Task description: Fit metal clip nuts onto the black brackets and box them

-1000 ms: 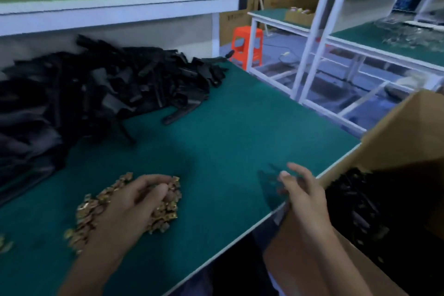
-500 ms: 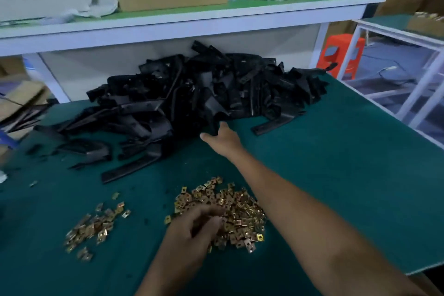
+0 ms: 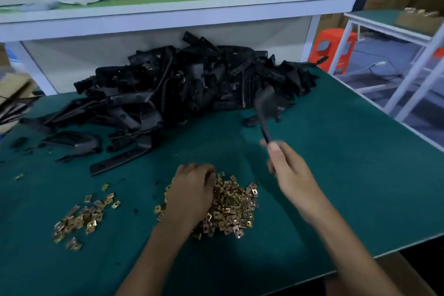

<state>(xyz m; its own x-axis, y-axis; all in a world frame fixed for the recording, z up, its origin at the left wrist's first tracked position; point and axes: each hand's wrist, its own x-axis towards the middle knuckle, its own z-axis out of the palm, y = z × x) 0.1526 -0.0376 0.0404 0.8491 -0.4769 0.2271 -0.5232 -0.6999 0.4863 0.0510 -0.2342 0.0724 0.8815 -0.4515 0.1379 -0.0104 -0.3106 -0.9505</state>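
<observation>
Near the middle of the green table (image 3: 348, 175) lies a heap of brass clip nuts (image 3: 236, 206). The left hand (image 3: 192, 190) rests on the heap's left side, palm down, fingers curled into the nuts; I cannot tell whether they pinch one. Just right of the heap, the right hand (image 3: 290, 173) is raised, gripping the lower end of a blurred black bracket (image 3: 265, 106) that points up and away. Farther back sprawls the pile of black brackets (image 3: 180, 84). A smaller scatter of nuts (image 3: 81, 218) lies to the left.

Left hand (image 3: 192, 191), right hand (image 3: 292, 175), 2 forearms (image 3: 156, 252): bare.
</observation>
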